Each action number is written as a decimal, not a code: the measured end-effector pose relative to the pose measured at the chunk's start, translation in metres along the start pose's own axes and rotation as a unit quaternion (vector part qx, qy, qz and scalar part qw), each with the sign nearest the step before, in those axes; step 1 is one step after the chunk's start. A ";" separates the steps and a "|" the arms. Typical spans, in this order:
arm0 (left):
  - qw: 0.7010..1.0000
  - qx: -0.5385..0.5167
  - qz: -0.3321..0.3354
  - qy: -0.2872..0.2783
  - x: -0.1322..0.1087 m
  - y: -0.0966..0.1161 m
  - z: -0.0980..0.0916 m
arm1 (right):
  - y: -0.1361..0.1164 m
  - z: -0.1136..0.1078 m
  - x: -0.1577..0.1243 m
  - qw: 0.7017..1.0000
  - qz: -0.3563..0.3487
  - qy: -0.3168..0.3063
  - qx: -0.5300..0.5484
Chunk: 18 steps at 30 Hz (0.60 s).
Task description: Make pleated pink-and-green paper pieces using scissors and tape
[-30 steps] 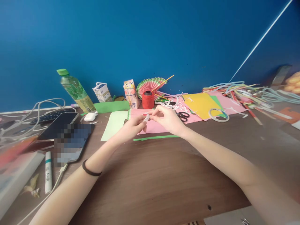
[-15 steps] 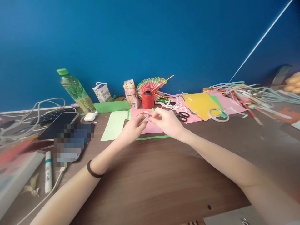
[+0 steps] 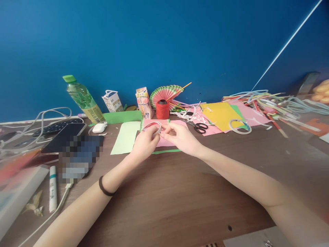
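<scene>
One left hand (image 3: 146, 140) and one right hand (image 3: 182, 138), both bare, close together above a brown desk (image 3: 167, 192), facing a blue wall (image 3: 164, 44). On the left wrist, a black band (image 3: 105, 187). In the left hand's grasp, a white tape roll (image 3: 159, 128), reddish inside, above or on pink paper (image 3: 164, 142); hard to say which. Just beside, right thumb and forefinger brought together near the tape roll's right edge; too small to tell whether around anything. Nearer the body, a green strip (image 3: 167, 151); to the left, a pale green sheet (image 3: 122, 139). Beyond the hands, a red spool (image 3: 162, 112) in front of a pleated fan (image 3: 161, 94); leftward from there, a pink box (image 3: 144, 104), a carton (image 3: 113, 102), a bottle (image 3: 84, 101). Rightward, black scissors (image 3: 200, 128), white scraps (image 3: 190, 116), a yellow sheet (image 3: 218, 115) and, lying flat, a second roll (image 3: 248, 128). Near the left forearm, a phone (image 3: 82, 157), partly blurred, and a marker (image 3: 52, 192).
</scene>
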<state>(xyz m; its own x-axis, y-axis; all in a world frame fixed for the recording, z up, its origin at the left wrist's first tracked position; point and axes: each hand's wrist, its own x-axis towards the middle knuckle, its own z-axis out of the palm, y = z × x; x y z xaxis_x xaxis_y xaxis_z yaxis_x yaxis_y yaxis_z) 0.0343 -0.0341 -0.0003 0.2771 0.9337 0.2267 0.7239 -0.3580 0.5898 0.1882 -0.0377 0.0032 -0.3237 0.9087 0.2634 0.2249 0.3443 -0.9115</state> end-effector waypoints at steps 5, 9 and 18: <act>1.000 -0.017 -0.014 -0.022 0.000 -0.001 -0.001 | 0.005 -0.006 0.005 0.999 0.008 0.026 0.017; 0.997 -0.053 -0.039 -0.035 0.000 -0.001 -0.001 | 0.009 -0.010 0.009 0.999 0.018 0.034 0.014; 0.992 -0.108 -0.070 -0.018 0.001 -0.003 0.000 | 0.012 -0.008 0.010 0.997 -0.041 0.058 -0.014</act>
<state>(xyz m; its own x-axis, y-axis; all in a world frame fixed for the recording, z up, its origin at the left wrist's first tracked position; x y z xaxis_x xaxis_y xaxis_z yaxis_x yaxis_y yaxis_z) 0.0318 -0.0323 -0.0019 0.2086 0.9723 0.1052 0.6059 -0.2129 0.7665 0.1954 -0.0227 -0.0027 -0.2347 0.8976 0.3731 0.2281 0.4239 -0.8765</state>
